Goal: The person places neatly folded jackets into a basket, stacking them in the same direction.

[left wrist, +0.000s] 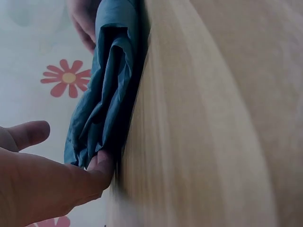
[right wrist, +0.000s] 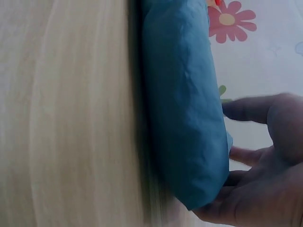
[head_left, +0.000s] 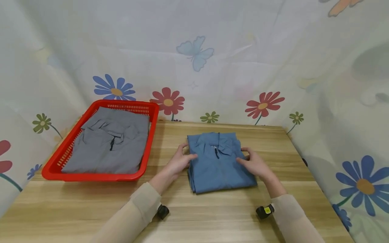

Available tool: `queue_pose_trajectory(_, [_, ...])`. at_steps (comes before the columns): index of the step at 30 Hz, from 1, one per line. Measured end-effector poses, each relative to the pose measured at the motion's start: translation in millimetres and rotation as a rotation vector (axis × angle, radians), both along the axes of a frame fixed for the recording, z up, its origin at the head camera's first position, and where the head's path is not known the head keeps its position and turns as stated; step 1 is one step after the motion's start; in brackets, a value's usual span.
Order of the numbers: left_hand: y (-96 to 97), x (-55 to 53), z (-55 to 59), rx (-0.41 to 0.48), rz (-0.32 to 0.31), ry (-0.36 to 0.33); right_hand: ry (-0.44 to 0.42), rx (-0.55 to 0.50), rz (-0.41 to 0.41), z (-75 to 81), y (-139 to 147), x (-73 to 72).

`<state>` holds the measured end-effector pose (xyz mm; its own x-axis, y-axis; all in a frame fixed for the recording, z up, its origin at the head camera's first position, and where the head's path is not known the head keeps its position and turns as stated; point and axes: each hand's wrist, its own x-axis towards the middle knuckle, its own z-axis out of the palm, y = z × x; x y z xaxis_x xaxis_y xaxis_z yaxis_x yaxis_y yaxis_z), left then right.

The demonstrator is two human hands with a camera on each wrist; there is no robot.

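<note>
A folded blue collared shirt (head_left: 220, 168) lies on the wooden table, its collar toward the back wall and a short dark zipper pull at the neck. My left hand (head_left: 180, 161) is at its left side. In the left wrist view, the fingertips touch the lower layers of the folded edge while the thumb (left wrist: 33, 135) stays apart from the cloth. My right hand (head_left: 254, 164) rests at the right side, thumb over the top face and fingers against the rounded fold (right wrist: 187, 109). Some right fingertips are hidden behind the cloth.
To the left stands a red plastic basket (head_left: 100, 176) with slotted walls. A folded grey garment (head_left: 106, 148) with a dark zipper pull lies inside it. Behind the wooden table (head_left: 209, 221) hangs a white cloth backdrop (head_left: 136, 44) printed with flowers and a butterfly.
</note>
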<state>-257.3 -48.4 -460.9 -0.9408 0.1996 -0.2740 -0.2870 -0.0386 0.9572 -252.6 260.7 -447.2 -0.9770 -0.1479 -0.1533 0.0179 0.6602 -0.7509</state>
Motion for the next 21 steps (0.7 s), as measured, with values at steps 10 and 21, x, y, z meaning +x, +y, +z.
queue_pose_trajectory(10, [-8.5,5.8,-0.5,-0.012,-0.048,0.076,0.031,-0.1,0.067,-0.1,4.1,-0.5])
queue_pose_trajectory(21, [-13.1,8.0,2.4,-0.121,-0.075,0.128,-0.042,-0.229,0.173,0.3,10.4,-1.0])
